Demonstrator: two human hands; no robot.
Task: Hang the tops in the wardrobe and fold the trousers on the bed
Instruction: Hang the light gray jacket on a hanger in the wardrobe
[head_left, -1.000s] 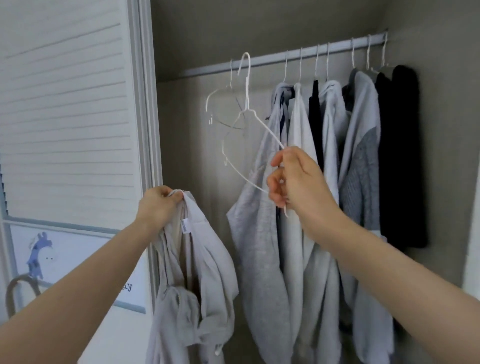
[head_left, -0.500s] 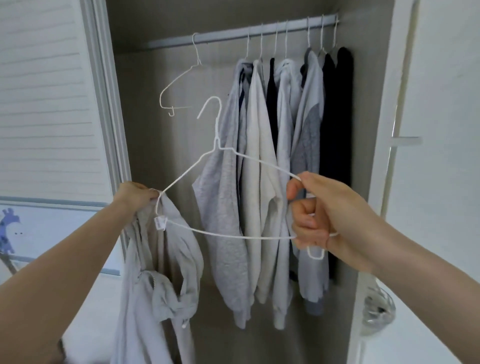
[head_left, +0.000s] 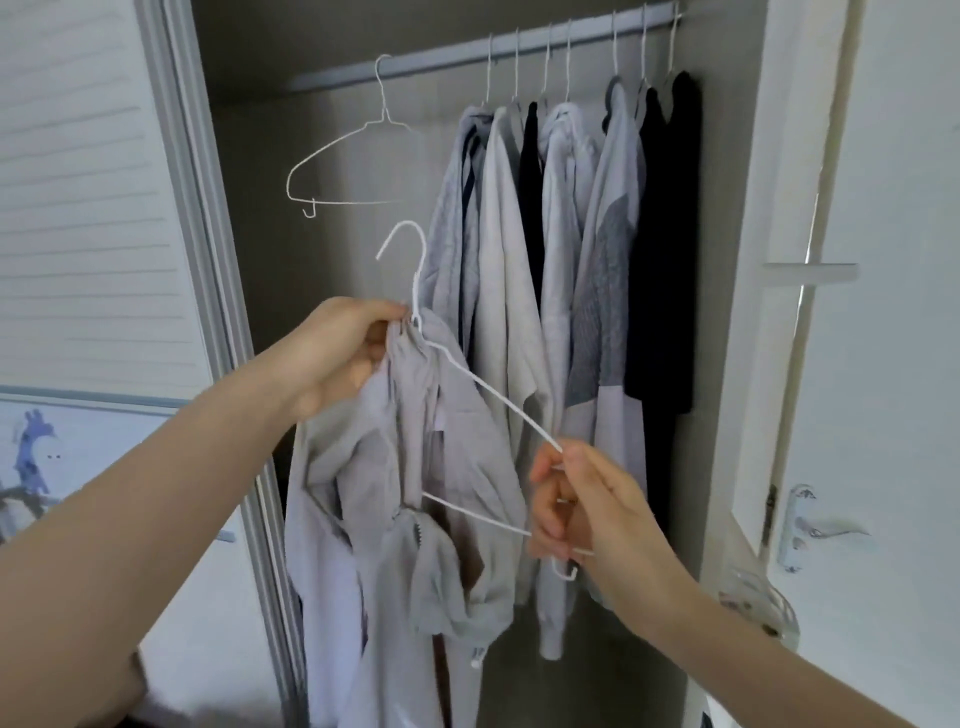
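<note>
Gripping the grey top (head_left: 415, 467) at its collar, the left hand (head_left: 332, 358) holds it before the wardrobe; the right hand (head_left: 576, 509), at four o'clock from it, pinches the white hanger (head_left: 498, 400) end, whose left arm sits inside the top

Both bare forearms reach forward and up. Left hand (head_left: 337, 353) raised higher, fingers curled, gripping top (head_left: 415, 467) at its collar by the hanger (head_left: 483, 395) neck. Right hand (head_left: 576, 504) lower, thumb and fingers pinching hanger's right end, wrist bent slightly.
</note>
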